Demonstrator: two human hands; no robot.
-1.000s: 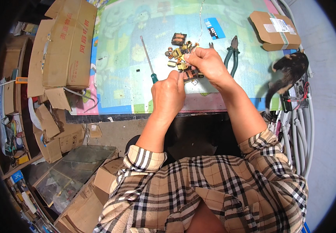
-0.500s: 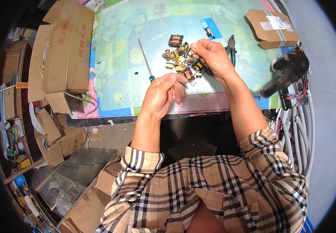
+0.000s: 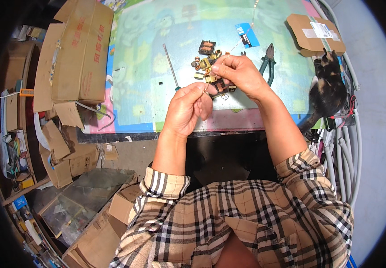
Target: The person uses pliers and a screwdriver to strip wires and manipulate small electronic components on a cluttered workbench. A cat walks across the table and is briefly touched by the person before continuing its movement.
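My left hand (image 3: 187, 107) is closed in a pinch near the table's front edge, a thin wire (image 3: 208, 83) at its fingertips. Close by on the right, my right hand (image 3: 242, 78) is pinched on the same thin strand, which seems to run on past it toward the far edge. Under and beyond my fingers lies a pile of small coils and transformers (image 3: 205, 64) with yellow tape and copper windings, partly hidden by the hands. A larger black transformer (image 3: 207, 47) with copper windings sits at the pile's far side.
A screwdriver (image 3: 170, 64) lies left of the pile, green-handled pliers (image 3: 269, 64) to its right. Beyond are a blue card (image 3: 247, 35) and a small cardboard box (image 3: 314, 33). A dark cat (image 3: 329, 87) is at the right edge, a big carton (image 3: 79, 53) at the left.
My right hand has moved slightly nearer my left, which stays about where it was. The cat has turned and moved, its head now toward the small box. The view has shifted slightly.
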